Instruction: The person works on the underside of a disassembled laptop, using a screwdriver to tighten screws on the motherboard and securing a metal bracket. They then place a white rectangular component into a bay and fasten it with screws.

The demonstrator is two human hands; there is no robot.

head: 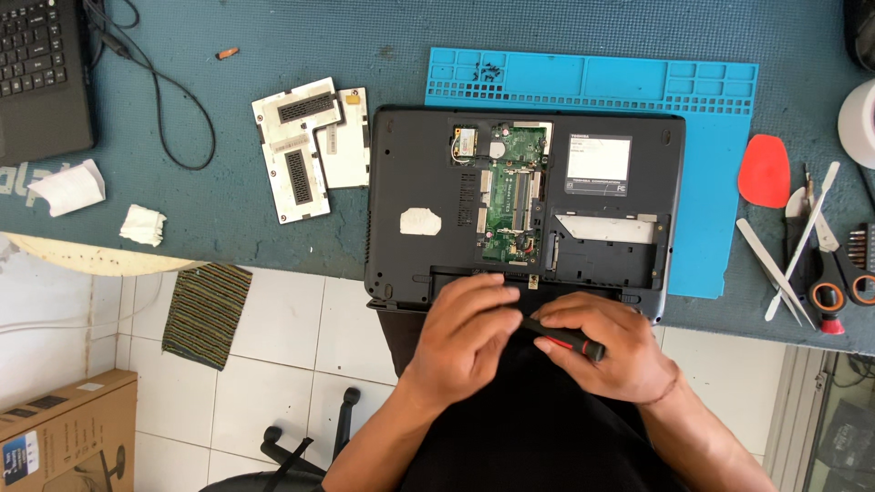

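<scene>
An upside-down black laptop (410,173) lies on the blue-grey table with its bottom covers off, showing a green circuit board (510,187). My right hand (606,351) grips a black and red screwdriver (570,339) at the laptop's near edge. My left hand (465,333) rests with curled fingers against the same edge, touching the screwdriver's tip end. What lies under the fingers is hidden.
Two removed white-backed cover plates (305,146) lie left of the laptop. A blue silicone mat (720,137) sits under and behind it. Red pry pick (764,170), tweezers, scissors (825,273) at right. Another laptop (41,73) at top left, crumpled tissues (144,224) nearby.
</scene>
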